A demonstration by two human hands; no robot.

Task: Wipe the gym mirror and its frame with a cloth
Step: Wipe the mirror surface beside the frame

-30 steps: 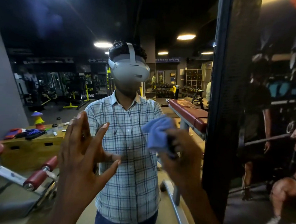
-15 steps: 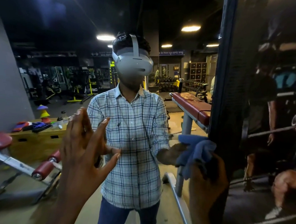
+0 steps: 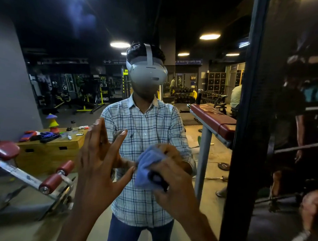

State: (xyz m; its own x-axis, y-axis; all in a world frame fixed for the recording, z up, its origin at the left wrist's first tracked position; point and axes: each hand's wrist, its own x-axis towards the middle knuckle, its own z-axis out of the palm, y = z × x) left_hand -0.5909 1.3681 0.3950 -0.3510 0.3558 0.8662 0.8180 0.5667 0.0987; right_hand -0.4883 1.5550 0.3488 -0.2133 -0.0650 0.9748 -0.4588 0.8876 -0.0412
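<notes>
– At the mirror [image 3: 45, 80], low and centre, I am pressing the cloth [image 3: 146, 168] against the glass with my right hand [image 3: 171, 186], whose fingers [image 3: 171, 177] are curling tight round the wad.

– Why are you bunching it like that?

– I am judging that a wad is giving me a firm pad to push with, and no loose corners are trailing over the glass.

– And the other hand?

– My left hand [image 3: 99, 165] is lying flat on the glass just beside the cloth, its fingers [image 3: 97, 135] straight and spread, holding nothing. I am probably bracing with it while leaning in, though it is likely leaving prints of its own.

– Which way is the cloth pointing?

– It is facing the glass, squashed between my palm and the mirror. The wad is looking a little taller than wide, so its long axis is running roughly up and down, leaning slightly. Beyond that it is too crumpled to tell.

– And the frame?

– The frame [image 3: 247, 125] is standing as a dark strip well to the right of the cloth, running from top to bottom of the view, its long axis upright. The cloth is not touching it. The mirror itself is facing me squarely.

– So how are you thinking of tackling that strip?

– I am guessing that strokes running along it, up and down, are going to suit it best.
</notes>
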